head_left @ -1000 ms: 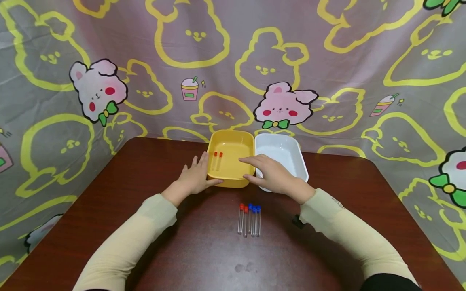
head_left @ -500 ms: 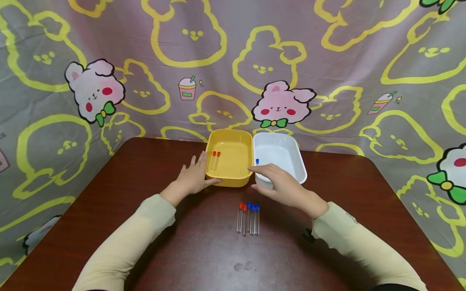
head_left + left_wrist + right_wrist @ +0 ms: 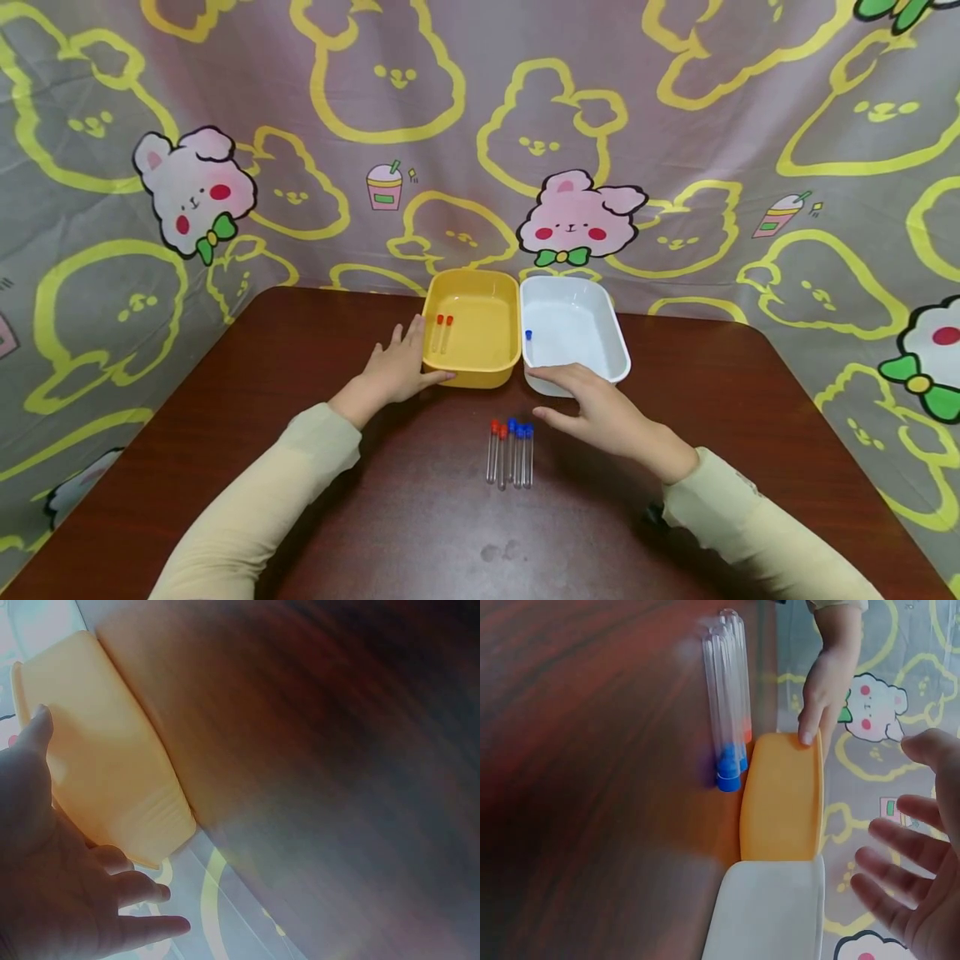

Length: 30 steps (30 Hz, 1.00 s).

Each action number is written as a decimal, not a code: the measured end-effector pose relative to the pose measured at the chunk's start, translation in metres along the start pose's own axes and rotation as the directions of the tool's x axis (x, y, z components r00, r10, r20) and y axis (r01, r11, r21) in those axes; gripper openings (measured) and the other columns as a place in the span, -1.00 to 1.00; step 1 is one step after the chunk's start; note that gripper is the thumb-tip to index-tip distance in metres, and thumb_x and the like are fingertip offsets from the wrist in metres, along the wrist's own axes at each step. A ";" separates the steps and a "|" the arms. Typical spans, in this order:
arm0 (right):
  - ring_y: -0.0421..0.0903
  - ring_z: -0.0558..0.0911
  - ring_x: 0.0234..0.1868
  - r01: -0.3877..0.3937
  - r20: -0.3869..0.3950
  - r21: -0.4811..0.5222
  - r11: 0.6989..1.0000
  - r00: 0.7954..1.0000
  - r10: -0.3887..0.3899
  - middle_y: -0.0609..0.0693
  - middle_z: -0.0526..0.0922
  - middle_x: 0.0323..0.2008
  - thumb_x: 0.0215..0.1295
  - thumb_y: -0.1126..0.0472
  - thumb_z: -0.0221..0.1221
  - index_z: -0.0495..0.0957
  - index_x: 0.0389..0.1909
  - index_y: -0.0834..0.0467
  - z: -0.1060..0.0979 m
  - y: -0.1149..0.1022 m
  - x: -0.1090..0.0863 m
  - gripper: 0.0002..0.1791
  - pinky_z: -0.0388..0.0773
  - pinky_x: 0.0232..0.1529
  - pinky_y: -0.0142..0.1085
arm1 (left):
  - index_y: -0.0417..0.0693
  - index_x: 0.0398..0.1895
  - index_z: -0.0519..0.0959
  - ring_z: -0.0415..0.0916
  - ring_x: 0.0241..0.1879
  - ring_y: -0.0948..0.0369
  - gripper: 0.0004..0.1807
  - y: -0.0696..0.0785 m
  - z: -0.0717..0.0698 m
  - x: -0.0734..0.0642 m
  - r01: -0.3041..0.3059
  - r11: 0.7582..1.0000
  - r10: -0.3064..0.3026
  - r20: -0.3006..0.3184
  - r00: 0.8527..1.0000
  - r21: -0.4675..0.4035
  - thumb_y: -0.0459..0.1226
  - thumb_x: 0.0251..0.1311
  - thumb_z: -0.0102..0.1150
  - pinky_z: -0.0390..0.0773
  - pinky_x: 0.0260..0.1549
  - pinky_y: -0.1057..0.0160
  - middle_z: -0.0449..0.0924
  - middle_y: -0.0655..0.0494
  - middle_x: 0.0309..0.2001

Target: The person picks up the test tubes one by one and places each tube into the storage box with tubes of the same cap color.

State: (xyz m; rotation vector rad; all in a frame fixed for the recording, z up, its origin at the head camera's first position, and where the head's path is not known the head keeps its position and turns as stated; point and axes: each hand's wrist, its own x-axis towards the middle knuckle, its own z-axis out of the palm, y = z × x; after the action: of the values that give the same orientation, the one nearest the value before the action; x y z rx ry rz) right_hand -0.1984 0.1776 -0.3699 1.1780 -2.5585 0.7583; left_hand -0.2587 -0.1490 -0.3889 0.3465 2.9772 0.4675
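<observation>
- There it goes: the right hand (image 3: 609,412) has drawn back toward the person and now hangs off the near right corner of the yellow tray (image 3: 483,321), fingers apart, thumb out, gripping nothing.
- That retreat has uncovered one blue-capped tube (image 3: 528,336) in the white tray (image 3: 581,329), which sits right beside the yellow tray — I'd call that placement done, the hand free again.
- The left hand (image 3: 390,367) hasn't budged: thumb at the near wall of the yellow tray, fingers spread along its left side, nothing pinched.
- Count time! Two red-capped tubes (image 3: 448,322) inside the yellow tray, toward its left wall; one blue-capped in its white neighbour.
- On the table (image 3: 420,517), nearer the person than the yellow tray and a touch right of its middle, five loose tubes (image 3: 512,454) bunch together: two red caps, three blue.
- So eight tubes in sight, two trays, two hands — and by colour, four red, four blue.
</observation>
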 end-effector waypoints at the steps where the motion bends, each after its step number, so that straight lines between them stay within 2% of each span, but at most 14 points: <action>1: 0.06 0.59 0.19 -0.008 0.010 -0.004 1.000 1.000 0.008 0.06 0.64 0.20 0.24 0.11 0.45 0.56 0.31 0.21 0.000 0.000 -0.002 -0.37 0.50 0.22 0.03 | -0.27 0.65 -0.31 -0.22 0.57 -0.26 0.29 0.000 0.000 0.000 0.001 1.000 -0.001 0.000 1.000 0.000 0.34 0.27 0.17 0.00 0.39 -0.39 -0.29 -0.20 0.65; 7: 0.05 0.55 0.25 -0.056 0.085 -0.024 0.998 0.995 0.058 0.04 0.59 0.28 0.23 0.00 0.47 0.51 0.37 0.20 0.003 0.001 -0.012 -0.27 0.47 0.26 0.03 | -0.26 0.65 -0.32 -0.23 0.57 -0.25 0.30 0.001 0.000 0.000 0.007 1.000 -0.007 0.006 1.000 0.006 0.34 0.27 0.17 0.01 0.39 -0.39 -0.30 -0.19 0.65; 13: 0.10 0.54 0.27 -0.052 0.097 -0.067 0.996 0.994 0.059 0.10 0.59 0.26 0.19 -0.02 0.49 0.52 0.33 0.23 0.009 0.002 -0.021 -0.25 0.45 0.27 0.05 | -0.26 0.65 -0.34 -0.24 0.58 -0.25 0.30 0.002 -0.001 0.000 0.009 1.000 -0.010 0.012 1.000 0.008 0.35 0.27 0.16 0.00 0.39 -0.38 -0.32 -0.17 0.65; 18: 0.12 0.54 0.23 -0.043 0.114 -0.141 0.989 0.992 0.059 0.15 0.58 0.23 0.15 -0.10 0.49 0.56 0.28 0.25 0.019 0.002 -0.026 -0.23 0.47 0.23 0.05 | -0.24 0.65 -0.35 -0.23 0.58 -0.24 0.30 0.001 -0.001 -0.001 0.010 1.000 -0.010 0.010 1.000 0.007 0.34 0.27 0.17 -0.01 0.40 -0.38 -0.32 -0.17 0.65; 22: 0.17 0.51 0.26 -0.042 0.156 -0.204 0.978 0.985 0.075 0.19 0.55 0.27 0.09 -0.19 0.49 0.55 0.28 0.30 0.027 0.000 -0.028 -0.14 0.45 0.23 0.11 | -0.24 0.65 -0.36 -0.24 0.58 -0.24 0.31 0.001 0.000 0.000 0.010 1.000 -0.010 0.010 1.000 0.003 0.35 0.27 0.17 -0.01 0.39 -0.39 -0.31 -0.18 0.65; 30: 0.24 0.47 0.29 -0.076 0.228 -0.231 0.970 0.965 0.130 0.23 0.49 0.34 0.02 -0.39 0.44 0.50 0.33 0.34 0.034 -0.002 -0.031 0.07 0.46 0.20 0.16 | -0.22 0.65 -0.37 -0.26 0.58 -0.23 0.31 0.000 0.001 0.001 0.013 1.000 -0.013 0.012 1.000 -0.002 0.35 0.27 0.16 -0.02 0.40 -0.38 -0.31 -0.17 0.65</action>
State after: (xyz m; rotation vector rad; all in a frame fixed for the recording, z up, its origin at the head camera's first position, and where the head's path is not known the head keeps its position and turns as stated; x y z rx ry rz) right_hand -0.1762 0.1783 -0.4106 1.1328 -2.8325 0.3529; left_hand -0.2597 -0.1483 -0.3901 0.3284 2.9652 0.4661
